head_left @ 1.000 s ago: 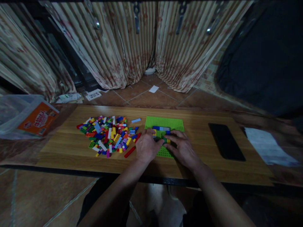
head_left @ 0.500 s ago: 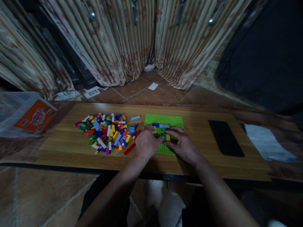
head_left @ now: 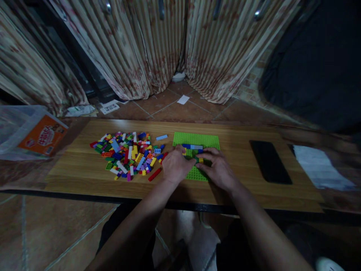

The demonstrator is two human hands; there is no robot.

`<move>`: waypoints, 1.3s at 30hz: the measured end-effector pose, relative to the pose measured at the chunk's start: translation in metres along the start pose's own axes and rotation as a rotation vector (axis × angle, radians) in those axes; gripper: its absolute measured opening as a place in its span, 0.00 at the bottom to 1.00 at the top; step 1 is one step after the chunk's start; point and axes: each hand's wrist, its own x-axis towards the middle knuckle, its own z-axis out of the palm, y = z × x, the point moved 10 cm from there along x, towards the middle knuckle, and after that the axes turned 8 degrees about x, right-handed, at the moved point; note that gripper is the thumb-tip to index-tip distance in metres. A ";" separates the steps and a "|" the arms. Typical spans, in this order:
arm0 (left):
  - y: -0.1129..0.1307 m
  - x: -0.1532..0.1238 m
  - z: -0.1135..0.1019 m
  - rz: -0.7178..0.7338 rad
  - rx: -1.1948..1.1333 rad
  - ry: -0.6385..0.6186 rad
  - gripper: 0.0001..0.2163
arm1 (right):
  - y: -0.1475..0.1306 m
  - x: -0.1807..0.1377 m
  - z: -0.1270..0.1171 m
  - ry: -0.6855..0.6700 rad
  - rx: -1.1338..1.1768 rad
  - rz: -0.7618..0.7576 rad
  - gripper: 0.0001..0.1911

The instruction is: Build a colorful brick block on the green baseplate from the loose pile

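A bright green studded baseplate [head_left: 194,139] lies on the table with toy building bricks set on it. A row of blue and pale blue-grey bricks [head_left: 192,146] runs across its middle. My left hand [head_left: 176,165] is closed over the plate's left side, thumb pointing right; what its fingers hold is hidden. My right hand [head_left: 218,169] reaches in from the right, index finger and thumb closed about a small green brick [head_left: 197,160] beside a yellow brick [head_left: 201,160]. The fingers partly cover these bricks.
A pile of mixed loose bricks [head_left: 126,154] spreads left of the plate, with a long red brick [head_left: 155,174] near it. A black phone-like slab [head_left: 270,162] lies right. Beyond the table are a clear plastic bin [head_left: 17,124] and white paper [head_left: 321,165].
The view has shifted slightly. My right fingers have drawn in around the green and yellow bricks, covering more of them. My left hand stays almost in place, its thumb nearer the right fingers.
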 end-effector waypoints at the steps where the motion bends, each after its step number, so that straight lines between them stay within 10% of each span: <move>1: 0.000 0.001 0.001 -0.001 -0.004 -0.006 0.21 | 0.001 0.001 0.000 -0.006 0.000 0.014 0.13; 17: -0.001 0.006 0.003 0.089 -0.050 -0.026 0.14 | 0.002 -0.001 -0.004 -0.030 0.111 -0.003 0.18; 24: 0.005 0.007 -0.005 0.206 -0.139 0.021 0.09 | 0.028 -0.002 -0.032 0.200 0.218 0.156 0.15; 30: 0.023 -0.021 -0.013 0.407 0.001 0.206 0.14 | 0.018 -0.001 -0.033 0.229 0.137 0.111 0.13; 39: 0.040 -0.046 0.015 0.524 0.270 0.143 0.19 | 0.016 0.002 -0.030 0.223 0.113 0.072 0.14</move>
